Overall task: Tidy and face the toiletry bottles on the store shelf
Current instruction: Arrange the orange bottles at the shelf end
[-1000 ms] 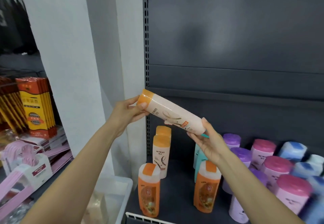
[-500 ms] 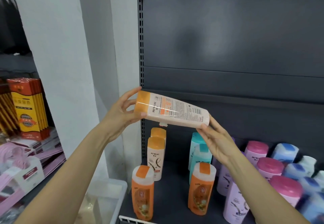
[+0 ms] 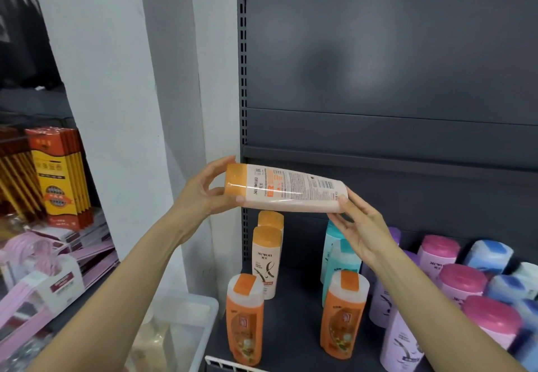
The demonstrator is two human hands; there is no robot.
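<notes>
I hold a cream bottle with an orange cap sideways in the air above the dark shelf, its printed back label facing me. My left hand grips the cap end; my right hand supports the base with its fingertips. Below, two matching cream bottles stand one behind the other at the shelf's left. Two orange bottles stand at the front. Teal bottles stand behind, partly hidden by my right hand.
Purple, pink-capped and blue-capped bottles crowd the shelf's right side. A clear plastic bin sits below left of the shelf. A white pillar separates it from red and yellow boxes and pink packages.
The bottle has turned in my hands from its front design to its printed back label and risen to lie nearly level. My view has shifted slightly left and nearer.
</notes>
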